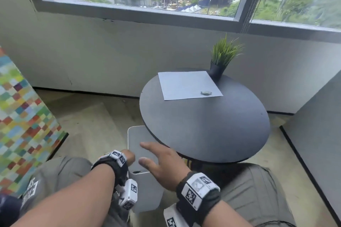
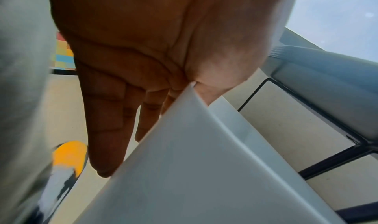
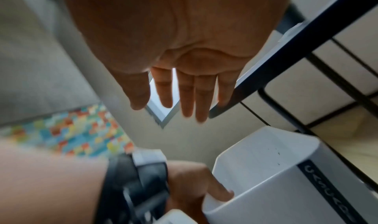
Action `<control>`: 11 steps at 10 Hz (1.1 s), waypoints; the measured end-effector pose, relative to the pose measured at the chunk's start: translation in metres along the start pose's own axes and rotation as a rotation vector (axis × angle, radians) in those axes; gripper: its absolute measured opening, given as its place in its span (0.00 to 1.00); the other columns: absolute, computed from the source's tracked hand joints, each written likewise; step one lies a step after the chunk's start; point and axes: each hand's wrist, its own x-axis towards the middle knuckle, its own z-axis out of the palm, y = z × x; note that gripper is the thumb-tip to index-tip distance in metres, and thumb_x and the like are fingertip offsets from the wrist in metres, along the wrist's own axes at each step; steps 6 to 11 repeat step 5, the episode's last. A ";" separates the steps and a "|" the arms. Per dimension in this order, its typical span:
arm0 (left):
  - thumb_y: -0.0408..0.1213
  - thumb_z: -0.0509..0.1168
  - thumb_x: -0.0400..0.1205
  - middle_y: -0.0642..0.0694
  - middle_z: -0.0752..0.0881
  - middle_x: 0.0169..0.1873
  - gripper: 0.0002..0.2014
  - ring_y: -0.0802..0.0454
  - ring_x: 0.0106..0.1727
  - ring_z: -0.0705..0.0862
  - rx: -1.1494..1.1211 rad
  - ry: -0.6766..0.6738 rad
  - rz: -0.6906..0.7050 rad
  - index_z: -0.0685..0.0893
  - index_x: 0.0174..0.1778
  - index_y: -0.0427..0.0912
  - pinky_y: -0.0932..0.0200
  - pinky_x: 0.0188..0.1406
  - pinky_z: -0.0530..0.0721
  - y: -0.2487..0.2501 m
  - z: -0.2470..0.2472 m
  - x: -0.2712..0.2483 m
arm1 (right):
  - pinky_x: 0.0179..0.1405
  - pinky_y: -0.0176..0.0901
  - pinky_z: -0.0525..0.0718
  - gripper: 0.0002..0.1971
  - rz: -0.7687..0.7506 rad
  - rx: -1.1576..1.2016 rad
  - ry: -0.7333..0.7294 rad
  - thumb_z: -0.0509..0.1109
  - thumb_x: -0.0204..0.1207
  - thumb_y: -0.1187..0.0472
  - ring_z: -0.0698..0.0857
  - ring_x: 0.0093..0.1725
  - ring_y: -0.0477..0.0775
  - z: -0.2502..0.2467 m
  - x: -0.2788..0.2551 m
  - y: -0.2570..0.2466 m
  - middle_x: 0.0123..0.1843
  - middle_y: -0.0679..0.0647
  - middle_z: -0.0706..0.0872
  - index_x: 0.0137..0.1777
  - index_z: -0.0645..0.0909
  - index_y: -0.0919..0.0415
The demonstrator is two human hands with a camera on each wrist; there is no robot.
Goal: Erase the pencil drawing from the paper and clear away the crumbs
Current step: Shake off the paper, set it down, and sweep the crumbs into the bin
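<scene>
A white sheet of paper (image 1: 184, 84) lies flat at the far side of the round black table (image 1: 203, 131). A small grey lump (image 1: 206, 93) sits near the paper's right front corner; I cannot tell whether it is an eraser or crumbs. No pencil marks show at this distance. A white bin (image 1: 137, 138) stands on the floor at the table's near left edge. My left hand (image 1: 129, 156) grips the bin's rim (image 2: 204, 162), fingers (image 2: 106, 130) down its outside and thumb on the rim. My right hand (image 1: 162, 162) hovers over the bin (image 3: 266, 162), fingers (image 3: 188, 95) spread and empty.
A potted green plant (image 1: 221, 57) stands at the table's back edge, touching the paper's far right corner. A colourful checkered panel (image 1: 22, 116) leans at the left. Grey walls and a window close in the far side. My knees flank the bin.
</scene>
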 end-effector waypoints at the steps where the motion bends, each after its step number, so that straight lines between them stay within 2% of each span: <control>1: 0.34 0.54 0.90 0.35 0.78 0.74 0.19 0.40 0.75 0.76 0.033 -0.071 -0.032 0.75 0.76 0.30 0.72 0.34 0.73 -0.004 0.007 0.004 | 0.66 0.38 0.81 0.16 0.041 0.231 0.149 0.69 0.81 0.51 0.85 0.59 0.34 -0.029 -0.034 0.016 0.58 0.39 0.89 0.68 0.83 0.46; 2: 0.36 0.56 0.89 0.35 0.83 0.67 0.18 0.36 0.68 0.82 -0.057 -0.027 -0.049 0.81 0.70 0.33 0.52 0.63 0.81 -0.020 0.034 0.049 | 0.61 0.45 0.84 0.10 0.165 0.254 0.270 0.70 0.81 0.55 0.89 0.53 0.40 -0.069 -0.063 0.042 0.52 0.40 0.91 0.60 0.86 0.45; 3: 0.33 0.58 0.86 0.35 0.85 0.65 0.17 0.35 0.67 0.83 -0.019 0.022 0.067 0.82 0.68 0.34 0.44 0.67 0.81 -0.025 0.044 0.076 | 0.57 0.45 0.85 0.07 0.339 0.119 0.265 0.72 0.79 0.53 0.90 0.47 0.41 -0.116 -0.074 0.073 0.48 0.38 0.91 0.55 0.86 0.41; 4: 0.31 0.52 0.89 0.34 0.78 0.73 0.20 0.38 0.74 0.77 -0.195 0.063 0.153 0.76 0.75 0.32 0.52 0.73 0.74 -0.007 0.024 0.045 | 0.50 0.36 0.84 0.03 0.515 -0.079 0.156 0.72 0.77 0.49 0.88 0.41 0.35 -0.159 -0.072 0.103 0.43 0.33 0.90 0.48 0.86 0.39; 5: 0.43 0.51 0.92 0.41 0.77 0.76 0.20 0.43 0.76 0.76 -0.397 0.102 0.054 0.76 0.76 0.39 0.62 0.68 0.71 0.000 0.028 0.047 | 0.34 0.33 0.80 0.06 0.656 -0.049 0.076 0.71 0.75 0.48 0.86 0.32 0.42 -0.182 -0.058 0.128 0.39 0.45 0.90 0.42 0.86 0.47; 11: 0.43 0.51 0.92 0.41 0.77 0.76 0.20 0.43 0.76 0.76 -0.397 0.102 0.054 0.76 0.76 0.39 0.62 0.68 0.71 0.000 0.028 0.047 | 0.34 0.33 0.80 0.06 0.656 -0.049 0.076 0.71 0.75 0.48 0.86 0.32 0.42 -0.182 -0.058 0.128 0.39 0.45 0.90 0.42 0.86 0.47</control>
